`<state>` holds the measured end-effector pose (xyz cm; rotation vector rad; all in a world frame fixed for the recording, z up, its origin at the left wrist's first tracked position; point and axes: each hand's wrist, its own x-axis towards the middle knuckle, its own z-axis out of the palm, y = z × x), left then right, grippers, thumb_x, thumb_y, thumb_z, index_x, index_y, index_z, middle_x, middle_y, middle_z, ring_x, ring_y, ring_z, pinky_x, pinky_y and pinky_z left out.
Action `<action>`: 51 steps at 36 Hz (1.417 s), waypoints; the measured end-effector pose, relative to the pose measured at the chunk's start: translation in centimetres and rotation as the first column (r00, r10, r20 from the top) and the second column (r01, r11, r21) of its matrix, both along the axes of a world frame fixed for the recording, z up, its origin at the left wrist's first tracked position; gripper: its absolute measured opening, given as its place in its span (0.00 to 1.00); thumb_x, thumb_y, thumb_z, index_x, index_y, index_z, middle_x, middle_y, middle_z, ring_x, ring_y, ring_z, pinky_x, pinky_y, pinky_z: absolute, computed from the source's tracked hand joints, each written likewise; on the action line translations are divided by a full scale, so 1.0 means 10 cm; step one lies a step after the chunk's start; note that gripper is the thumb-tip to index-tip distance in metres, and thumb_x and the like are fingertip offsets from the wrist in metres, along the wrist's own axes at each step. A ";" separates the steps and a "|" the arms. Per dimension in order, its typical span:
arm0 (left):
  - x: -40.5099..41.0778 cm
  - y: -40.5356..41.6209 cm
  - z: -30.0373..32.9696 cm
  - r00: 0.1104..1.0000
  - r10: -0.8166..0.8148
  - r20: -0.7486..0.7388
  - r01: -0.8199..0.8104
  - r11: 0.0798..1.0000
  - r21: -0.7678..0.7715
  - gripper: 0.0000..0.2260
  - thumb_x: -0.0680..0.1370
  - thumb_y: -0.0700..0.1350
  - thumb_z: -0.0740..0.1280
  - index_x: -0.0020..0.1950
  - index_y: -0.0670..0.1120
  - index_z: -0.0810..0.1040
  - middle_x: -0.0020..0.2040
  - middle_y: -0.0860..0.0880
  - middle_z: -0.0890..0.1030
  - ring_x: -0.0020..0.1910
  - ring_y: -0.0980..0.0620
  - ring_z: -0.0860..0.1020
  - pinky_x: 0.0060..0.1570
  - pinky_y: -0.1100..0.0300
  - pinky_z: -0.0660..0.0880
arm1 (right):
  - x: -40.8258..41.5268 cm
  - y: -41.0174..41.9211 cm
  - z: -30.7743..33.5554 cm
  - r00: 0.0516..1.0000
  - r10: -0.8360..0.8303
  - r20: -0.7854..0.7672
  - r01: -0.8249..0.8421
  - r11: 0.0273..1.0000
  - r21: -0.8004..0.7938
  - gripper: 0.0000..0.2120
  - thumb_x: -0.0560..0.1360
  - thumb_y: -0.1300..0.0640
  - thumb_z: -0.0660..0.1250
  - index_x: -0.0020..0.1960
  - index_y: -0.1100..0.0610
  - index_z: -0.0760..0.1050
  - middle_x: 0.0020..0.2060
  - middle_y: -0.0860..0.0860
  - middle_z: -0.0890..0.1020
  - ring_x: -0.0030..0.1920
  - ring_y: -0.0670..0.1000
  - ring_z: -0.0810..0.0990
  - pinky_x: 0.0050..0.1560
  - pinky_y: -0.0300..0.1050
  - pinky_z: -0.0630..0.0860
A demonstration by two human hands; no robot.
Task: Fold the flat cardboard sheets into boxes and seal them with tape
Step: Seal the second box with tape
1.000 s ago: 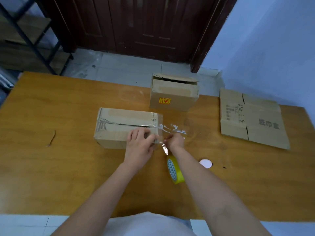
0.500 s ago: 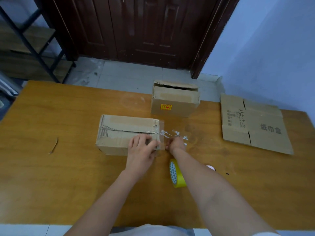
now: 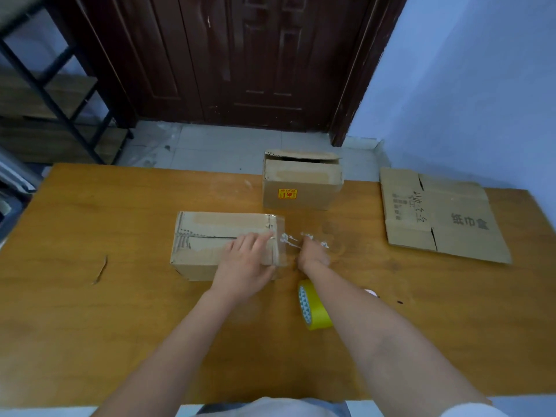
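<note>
Fingers point(image 3: 255, 240) of the left hand point(image 3: 245, 267) lie straight, pressing the near box point(image 3: 204, 245) mid-table. Beside its right end, the right hand point(image 3: 313, 254) pinches clear tape point(image 3: 290, 240). A yellow roll point(image 3: 313, 307) stands under that forearm; a second box point(image 3: 301, 185) and flat sheet point(image 3: 436, 212) sit farther back on the table point(image 3: 90, 326).

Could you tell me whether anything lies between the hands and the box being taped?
Nothing visible does. The left hand already rests on the near box, and the right hand sits just off its right end at the clear tape.
</note>
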<state>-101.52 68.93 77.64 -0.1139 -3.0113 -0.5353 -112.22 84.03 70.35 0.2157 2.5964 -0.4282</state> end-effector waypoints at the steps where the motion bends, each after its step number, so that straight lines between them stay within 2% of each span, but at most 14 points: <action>1: -0.04 -0.04 0.03 1.000 -0.007 0.020 0.007 1.000 0.011 0.29 0.73 0.58 0.65 0.71 0.49 0.64 0.60 0.49 0.74 0.61 0.47 0.72 0.62 0.53 0.67 | 0.01 0.00 0.03 1.000 0.000 -0.028 0.000 1.000 -0.021 0.20 0.75 0.62 0.61 0.66 0.51 0.69 0.65 0.55 0.71 0.66 0.57 0.69 0.62 0.51 0.68; 3: -0.12 -0.12 0.14 1.000 0.000 0.022 0.000 1.000 0.005 0.32 0.74 0.64 0.56 0.74 0.49 0.59 0.67 0.50 0.70 0.67 0.49 0.67 0.68 0.53 0.61 | 0.01 0.00 0.12 0.995 -0.049 -0.085 0.041 0.995 -0.093 0.16 0.75 0.62 0.60 0.62 0.52 0.72 0.62 0.56 0.71 0.65 0.58 0.69 0.61 0.51 0.68; 6: -0.33 -0.26 0.27 0.994 0.073 0.082 -0.074 0.997 0.009 0.33 0.78 0.61 0.57 0.77 0.51 0.50 0.76 0.50 0.57 0.76 0.49 0.53 0.73 0.51 0.50 | 0.01 0.00 0.30 0.974 -0.162 -0.157 0.109 0.948 -0.300 0.12 0.76 0.61 0.59 0.57 0.56 0.76 0.58 0.58 0.74 0.60 0.59 0.73 0.58 0.48 0.70; 10: -0.56 -0.55 0.24 0.954 0.192 0.229 -0.178 0.981 -0.081 0.36 0.77 0.65 0.53 0.78 0.51 0.42 0.78 0.48 0.45 0.76 0.48 0.41 0.74 0.48 0.39 | 0.07 -0.04 0.58 0.944 -0.266 -0.196 0.116 0.821 -0.559 0.09 0.77 0.60 0.61 0.55 0.58 0.76 0.53 0.54 0.78 0.52 0.53 0.76 0.51 0.42 0.71; 13: -0.58 -0.72 0.14 0.890 0.219 0.400 -0.165 0.973 -0.164 0.36 0.76 0.68 0.50 0.77 0.48 0.53 0.77 0.46 0.56 0.76 0.46 0.51 0.73 0.43 0.40 | 0.14 -0.10 0.72 0.948 -0.294 -0.125 0.145 0.745 -0.651 0.09 0.79 0.57 0.60 0.56 0.58 0.75 0.49 0.51 0.78 0.49 0.50 0.75 0.50 0.43 0.71; 17: -0.41 -0.75 0.14 0.887 0.242 0.393 -0.155 0.958 -0.241 0.34 0.74 0.71 0.47 0.68 0.49 0.68 0.68 0.46 0.70 0.67 0.45 0.66 0.68 0.44 0.57 | 0.27 -0.19 0.77 0.942 -0.310 0.125 0.299 0.611 -0.733 0.10 0.80 0.51 0.59 0.56 0.56 0.72 0.53 0.54 0.79 0.48 0.51 0.78 0.49 0.45 0.72; 21: -0.19 -0.74 0.13 0.884 0.266 0.384 -0.170 0.949 -0.267 0.33 0.73 0.73 0.46 0.61 0.50 0.72 0.62 0.47 0.75 0.62 0.46 0.70 0.59 0.49 0.64 | 0.40 -0.22 0.72 0.948 -0.300 0.106 0.281 0.634 -0.721 0.09 0.80 0.52 0.58 0.56 0.54 0.72 0.55 0.52 0.79 0.52 0.51 0.78 0.46 0.42 0.71; 24: -0.04 -0.71 0.09 0.884 0.282 0.373 -0.192 0.946 -0.261 0.33 0.72 0.73 0.46 0.57 0.50 0.73 0.58 0.48 0.77 0.59 0.47 0.71 0.55 0.50 0.64 | 0.50 -0.22 0.73 0.945 -0.263 -0.192 0.079 0.756 -0.649 0.10 0.79 0.58 0.59 0.58 0.55 0.74 0.54 0.48 0.75 0.56 0.50 0.75 0.56 0.43 0.71; 27: 0.08 -0.68 0.05 0.908 0.284 0.307 -0.195 0.937 -0.291 0.33 0.71 0.74 0.46 0.56 0.51 0.73 0.57 0.49 0.77 0.59 0.48 0.71 0.54 0.51 0.64 | 0.64 -0.26 0.82 0.869 -0.100 -0.484 -0.172 0.857 -0.486 0.10 0.77 0.61 0.60 0.54 0.55 0.77 0.52 0.47 0.73 0.56 0.48 0.72 0.57 0.43 0.70; 31: 0.12 -0.66 0.04 0.923 0.288 0.255 -0.202 0.927 -0.315 0.33 0.71 0.75 0.45 0.56 0.51 0.73 0.58 0.50 0.77 0.59 0.50 0.71 0.52 0.53 0.63 | 0.72 -0.36 0.89 0.812 0.166 -0.559 -0.345 0.910 -0.230 0.16 0.75 0.54 0.56 0.57 0.53 0.77 0.53 0.48 0.78 0.56 0.50 0.71 0.56 0.46 0.65; 35: 0.11 -0.66 0.01 0.930 0.282 0.237 -0.200 0.927 -0.318 0.33 0.71 0.74 0.45 0.56 0.51 0.73 0.58 0.51 0.77 0.59 0.49 0.72 0.53 0.53 0.63 | 0.72 -0.43 0.87 0.884 0.174 -0.434 -0.291 0.931 -0.221 0.15 0.77 0.54 0.59 0.61 0.55 0.74 0.54 0.51 0.76 0.57 0.53 0.71 0.60 0.48 0.66; 39: 0.08 -0.67 0.01 0.934 0.268 0.237 -0.192 0.935 -0.299 0.33 0.71 0.75 0.45 0.55 0.51 0.73 0.58 0.51 0.77 0.58 0.49 0.72 0.53 0.52 0.63 | 0.71 -0.46 0.89 0.936 0.115 -0.333 -0.221 0.928 -0.299 0.11 0.77 0.57 0.59 0.55 0.61 0.74 0.52 0.55 0.74 0.53 0.56 0.73 0.54 0.48 0.70; 48: 0.09 -0.69 0.00 0.937 0.252 0.242 -0.183 0.944 -0.275 0.32 0.72 0.74 0.46 0.57 0.51 0.73 0.59 0.50 0.77 0.59 0.49 0.72 0.54 0.51 0.63 | 0.54 -0.46 0.98 0.999 0.043 0.031 -0.022 0.871 -0.492 0.18 0.80 0.57 0.52 0.66 0.61 0.71 0.66 0.56 0.71 0.66 0.54 0.68 0.66 0.45 0.64; 51: 0.09 -0.69 0.01 0.938 0.246 0.245 -0.181 0.948 -0.263 0.32 0.72 0.74 0.47 0.57 0.51 0.73 0.60 0.50 0.76 0.60 0.49 0.71 0.56 0.50 0.63 | 0.45 -0.41 0.88 0.974 0.156 0.162 -0.072 0.898 -0.433 0.20 0.79 0.53 0.55 0.67 0.58 0.70 0.67 0.56 0.70 0.68 0.56 0.68 0.69 0.49 0.64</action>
